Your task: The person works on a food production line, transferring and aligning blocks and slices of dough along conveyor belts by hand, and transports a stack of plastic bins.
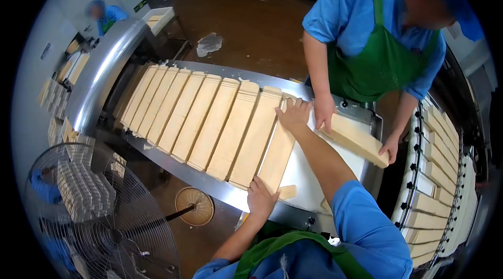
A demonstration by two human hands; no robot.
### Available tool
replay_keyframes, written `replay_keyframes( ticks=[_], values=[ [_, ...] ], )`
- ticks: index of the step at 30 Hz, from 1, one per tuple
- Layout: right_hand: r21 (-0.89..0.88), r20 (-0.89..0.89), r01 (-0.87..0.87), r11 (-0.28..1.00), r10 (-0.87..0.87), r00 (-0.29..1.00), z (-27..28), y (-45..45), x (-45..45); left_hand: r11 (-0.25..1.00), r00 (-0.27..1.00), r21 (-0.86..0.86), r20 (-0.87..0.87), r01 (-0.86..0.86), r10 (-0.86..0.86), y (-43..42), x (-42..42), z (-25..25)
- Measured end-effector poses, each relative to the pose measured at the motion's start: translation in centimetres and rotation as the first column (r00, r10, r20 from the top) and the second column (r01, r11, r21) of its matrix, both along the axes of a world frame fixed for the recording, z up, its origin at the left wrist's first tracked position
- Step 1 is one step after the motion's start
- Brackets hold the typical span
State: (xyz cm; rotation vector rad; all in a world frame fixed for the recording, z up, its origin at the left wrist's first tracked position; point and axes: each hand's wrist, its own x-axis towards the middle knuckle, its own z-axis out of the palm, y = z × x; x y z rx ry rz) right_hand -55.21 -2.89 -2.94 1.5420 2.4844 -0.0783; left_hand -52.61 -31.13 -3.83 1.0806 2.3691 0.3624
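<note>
Several long, pale stacks of thin dough-like sheets (225,122) lie side by side across a conveyor. My left hand (262,199) is closed around the near end of the rightmost stack (277,158). At the far end of that same stack, my right hand (294,115) has its fingers bent over the edge. A small loose pale piece (287,192) lies on the white belt beside my left hand. Opposite me, a co-worker's hands (326,111) hold another long pale stack (359,140) by its two ends, tilted above the belt.
The conveyor's metal rim (209,187) runs along my side. A curved steel cover (107,77) spans its far left end. On the right, a second conveyor (432,174) carries pale strips. A large caged fan (105,221) stands at lower left, and another person (107,17) is at the back.
</note>
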Motion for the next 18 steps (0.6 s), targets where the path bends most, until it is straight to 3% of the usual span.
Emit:
replay_keyframes(
  ticks=[2, 4, 6, 8, 10, 11, 13, 14, 15, 16, 18],
  values=[
    [-0.041, -0.132, 0.048, 0.998, -0.053, 0.99, -0.4, 0.1, 1.3, 1.0, 0.999, 0.007, -0.032, 0.023, -0.023, 0.0, 0.1, -0.1],
    [-0.069, -0.145, 0.16, 0.985, -0.169, 0.975, 0.7, -0.1, 3.2, 0.998, 0.997, 0.028, -0.062, 0.057, -0.056, 0.3, 0.2, -0.1],
    [-0.152, -0.202, 0.346, 0.926, -0.371, 0.906, 1.5, 0.0, 6.1, 0.985, 0.992, 0.129, -0.064, 0.116, -0.109, 0.4, 0.1, 0.0],
    [-0.142, -0.272, 0.433, 0.89, -0.456, 0.847, 2.1, 0.5, 10.6, 0.971, 0.987, 0.18, -0.006, 0.156, -0.158, 1.4, 0.6, 0.2],
    [-0.166, -0.253, 0.555, 0.815, -0.579, 0.775, 1.9, 1.2, 15.5, 0.934, 0.923, 0.257, 0.232, 0.247, -0.307, 2.7, 1.4, 1.4],
    [-0.079, -0.24, 0.524, 0.848, -0.527, 0.816, 2.1, 0.9, 17.9, 0.922, 0.876, 0.27, 0.324, 0.277, -0.358, 3.4, 2.3, 1.4],
    [-0.163, -0.356, 0.579, 0.799, -0.595, 0.72, 1.9, 0.4, 21.6, 0.904, 0.849, 0.225, 0.321, 0.363, -0.42, 4.5, 4.3, 1.8],
    [-0.178, -0.532, 0.587, 0.79, -0.579, 0.618, 0.5, 0.2, 23.8, 0.908, 0.854, 0.168, 0.309, 0.384, -0.419, 5.1, 5.5, 1.8],
    [-0.154, -0.342, 0.649, 0.745, -0.657, 0.672, 3.9, -0.7, 24.5, 0.911, 0.871, 0.157, 0.269, 0.383, -0.412, 5.6, 6.7, 1.6],
    [-0.263, -0.493, 0.698, 0.666, -0.715, 0.496, 3.1, -1.0, 27.0, 0.912, 0.88, 0.195, 0.253, 0.361, -0.402, 6.2, 8.2, 2.2],
    [-0.16, -0.561, 0.795, 0.585, -0.717, 0.414, 1.8, -1.7, 31.9, 0.866, 0.895, 0.352, 0.141, 0.355, -0.424, 7.1, 11.0, 1.6]
  ],
)
